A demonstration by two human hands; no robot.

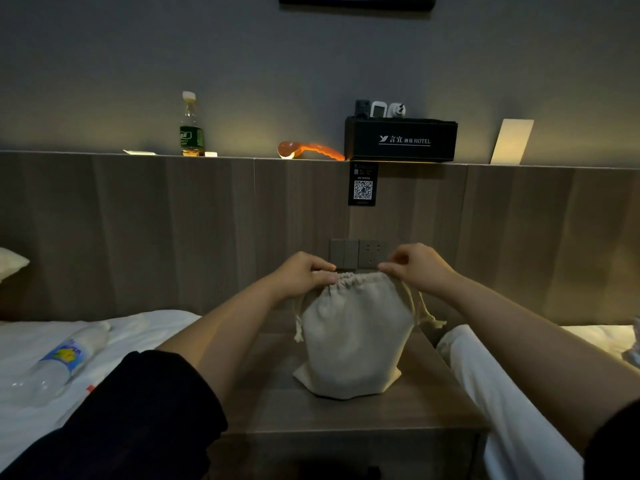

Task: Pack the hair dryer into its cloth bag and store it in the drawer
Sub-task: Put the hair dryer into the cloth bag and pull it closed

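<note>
A beige cloth drawstring bag (353, 337) stands upright and bulging on the wooden nightstand (433, 407). Its mouth is gathered tight at the top. My left hand (304, 273) pinches the left side of the gathered rim. My right hand (415, 266) pinches the right side. Knotted drawstring ends hang down on both sides of the bag. The hair dryer is not visible; the bag hides whatever fills it. No drawer shows in this view.
A white bed (52, 341) with a plastic water bottle (65, 358) lies to the left, white bedding (502, 410) to the right. The headboard ledge carries a green bottle (191, 128), an orange massager (308, 150), a black hotel box (401, 140) and a card (512, 142). Wall sockets (360, 252) sit behind the bag.
</note>
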